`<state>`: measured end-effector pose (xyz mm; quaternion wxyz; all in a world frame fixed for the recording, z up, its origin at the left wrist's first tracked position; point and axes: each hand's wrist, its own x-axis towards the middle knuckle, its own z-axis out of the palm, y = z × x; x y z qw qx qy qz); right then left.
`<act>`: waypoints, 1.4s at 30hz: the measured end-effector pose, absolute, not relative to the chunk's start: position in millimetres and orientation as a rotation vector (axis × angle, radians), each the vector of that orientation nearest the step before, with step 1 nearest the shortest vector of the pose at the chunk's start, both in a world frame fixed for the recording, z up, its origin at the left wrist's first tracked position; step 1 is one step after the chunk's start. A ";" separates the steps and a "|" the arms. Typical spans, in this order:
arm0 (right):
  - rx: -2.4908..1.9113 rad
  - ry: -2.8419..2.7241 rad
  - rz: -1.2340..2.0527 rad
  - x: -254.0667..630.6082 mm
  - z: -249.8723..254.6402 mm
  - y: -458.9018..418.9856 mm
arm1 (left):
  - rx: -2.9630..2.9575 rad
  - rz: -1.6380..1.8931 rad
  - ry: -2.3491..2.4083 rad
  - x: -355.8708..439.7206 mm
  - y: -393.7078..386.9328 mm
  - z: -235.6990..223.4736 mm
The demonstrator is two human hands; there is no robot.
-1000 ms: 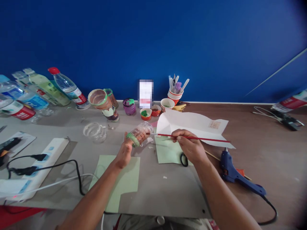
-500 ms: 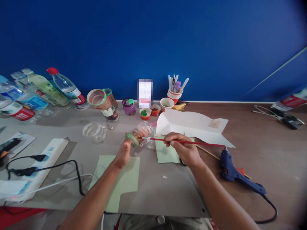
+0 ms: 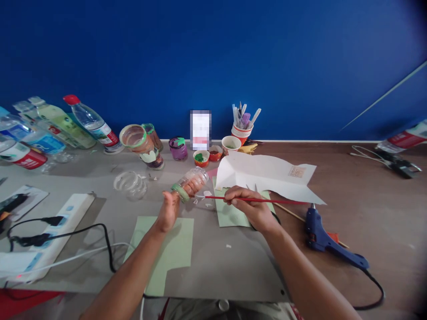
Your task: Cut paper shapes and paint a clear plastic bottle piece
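Note:
My left hand (image 3: 168, 210) has its fingers inside a clear cut bottle piece (image 3: 191, 183) with a green-taped rim, holding it tilted above the grey mat. My right hand (image 3: 247, 206) pinches a long red paintbrush (image 3: 256, 200), whose white tip points left and sits just under the bottle piece. Small white scraps (image 3: 207, 194) lie on the mat below the tip. Light green paper (image 3: 230, 214) lies under my right hand.
A folded white sheet (image 3: 267, 174), paint cups (image 3: 207, 156) and a cup of tools (image 3: 242, 129) sit behind. A blue glue gun (image 3: 328, 242) lies to the right. Bottles (image 3: 90, 122), decorated cut bottles (image 3: 142, 144), a clear bottle base (image 3: 130, 183), a power strip (image 3: 50, 240) and cables are on the left.
My right hand has slid left with the paintbrush, bringing the tip from the bottle's far end to beneath it. The left hand has tilted the bottle piece slightly upward.

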<state>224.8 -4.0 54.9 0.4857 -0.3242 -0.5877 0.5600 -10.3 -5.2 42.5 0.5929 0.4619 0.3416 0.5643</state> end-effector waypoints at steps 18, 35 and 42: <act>-0.879 -1.210 1.280 237.1 43.7 5.5 | 0.938 1.291 0.737 -13.2 -7.4 43.3; -0.824 -1.318 1.157 240.7 49.3 1.6 | 0.782 1.337 0.820 -12.8 -6.8 48.7; -0.850 -1.600 0.958 234.1 60.5 -3.4 | 0.816 1.383 0.854 -13.6 -6.4 47.4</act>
